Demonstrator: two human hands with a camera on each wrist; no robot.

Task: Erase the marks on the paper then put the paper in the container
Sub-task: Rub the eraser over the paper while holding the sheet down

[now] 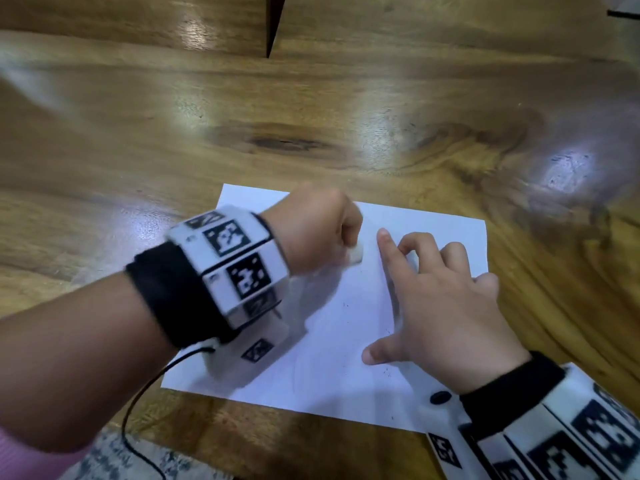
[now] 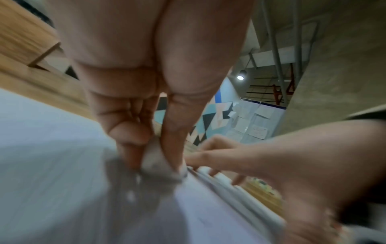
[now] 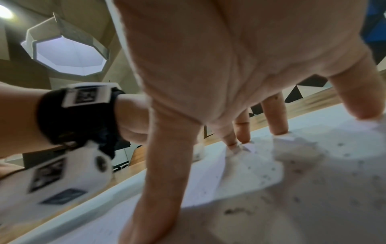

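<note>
White paper flat on wooden surface | left hand fingers pinch eraser on paper | right hand fingers spread, pressing paper

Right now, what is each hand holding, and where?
Left hand pinches an eraser by its upper part. Right hand holds nothing; its spread fingertips press the paper.

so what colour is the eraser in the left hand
White, greyed with use; the eraser shows best in the head view.

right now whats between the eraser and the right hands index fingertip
Only a bare strip of white paper, shown in the head view. The left hand pinches the eraser beside the right hand.
</note>
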